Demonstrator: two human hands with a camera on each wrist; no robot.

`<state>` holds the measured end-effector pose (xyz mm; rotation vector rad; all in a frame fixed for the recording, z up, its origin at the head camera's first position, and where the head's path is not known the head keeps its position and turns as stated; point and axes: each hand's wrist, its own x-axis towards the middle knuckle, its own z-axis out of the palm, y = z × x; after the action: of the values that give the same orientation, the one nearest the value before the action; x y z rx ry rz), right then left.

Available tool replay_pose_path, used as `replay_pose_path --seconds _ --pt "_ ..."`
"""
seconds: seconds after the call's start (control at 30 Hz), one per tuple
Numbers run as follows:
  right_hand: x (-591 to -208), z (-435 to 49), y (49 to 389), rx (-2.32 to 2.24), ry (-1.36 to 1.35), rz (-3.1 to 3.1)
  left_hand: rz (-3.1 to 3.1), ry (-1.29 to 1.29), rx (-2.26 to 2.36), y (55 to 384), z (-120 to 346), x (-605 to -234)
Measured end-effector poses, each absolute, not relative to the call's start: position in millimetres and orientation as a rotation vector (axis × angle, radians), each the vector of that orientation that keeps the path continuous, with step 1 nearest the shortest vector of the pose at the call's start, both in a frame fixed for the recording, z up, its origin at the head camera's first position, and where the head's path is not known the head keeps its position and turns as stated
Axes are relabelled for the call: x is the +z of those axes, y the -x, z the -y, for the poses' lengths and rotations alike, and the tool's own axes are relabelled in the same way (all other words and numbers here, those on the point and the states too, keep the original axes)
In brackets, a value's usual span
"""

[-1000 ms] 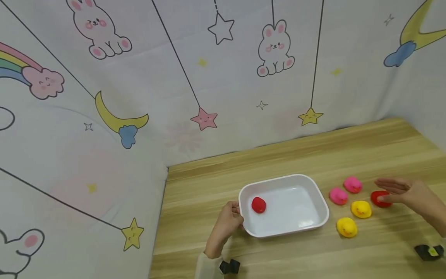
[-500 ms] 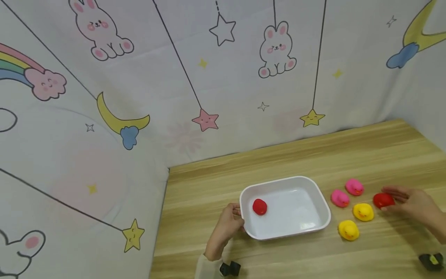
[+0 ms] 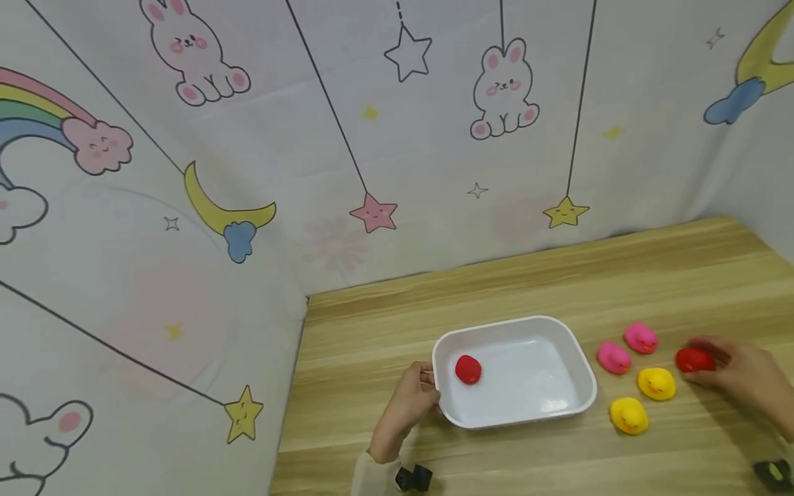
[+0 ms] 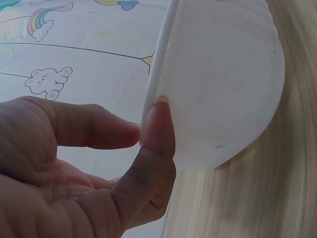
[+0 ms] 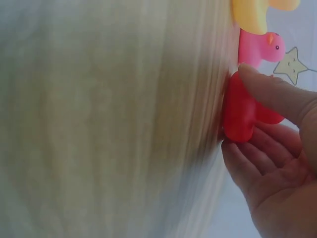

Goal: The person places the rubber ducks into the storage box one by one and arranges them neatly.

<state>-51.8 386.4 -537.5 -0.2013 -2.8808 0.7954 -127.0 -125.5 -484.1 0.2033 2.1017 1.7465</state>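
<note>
A white rectangular tray [image 3: 533, 379] sits on the wooden table, with one red rubber duck [image 3: 468, 370] inside near its left end. At the tray's left rim my left hand [image 3: 406, 406] pinches the edge, its thumb and fingers on either side of the wall [image 4: 218, 84] in the left wrist view. Over on the right, my right hand [image 3: 744, 375] holds another red rubber duck [image 5: 239, 111] between thumb and fingers, low at the tabletop. Part of that duck is hidden behind the thumb.
Between the tray and my right hand stand two pink rubber ducks [image 3: 614, 358] and two yellow rubber ducks [image 3: 656, 384]. A white cloth [image 3: 434, 158] printed with rabbits and stars hangs behind and to the left of the table [image 3: 372, 324].
My right hand has lowered and its fingers have closed in round the red rubber duck. My left hand stays on the tray rim. The head view has shifted slightly.
</note>
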Motion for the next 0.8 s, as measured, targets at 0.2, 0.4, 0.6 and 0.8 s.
replay_pose_path --seconds 0.2,0.4,0.6,0.8 --pt "-540 -386 50 1.066 0.195 2.799 -2.114 -0.192 1.747 126 126 -484" --pt "-540 -388 50 1.418 0.242 2.639 -2.122 -0.208 1.760 126 126 -485" --pt "-532 -387 54 1.521 0.292 2.584 -2.124 -0.223 1.774 127 126 -485" --pt "-518 -380 59 1.686 0.242 2.518 -2.133 -0.223 1.762 126 125 -486"
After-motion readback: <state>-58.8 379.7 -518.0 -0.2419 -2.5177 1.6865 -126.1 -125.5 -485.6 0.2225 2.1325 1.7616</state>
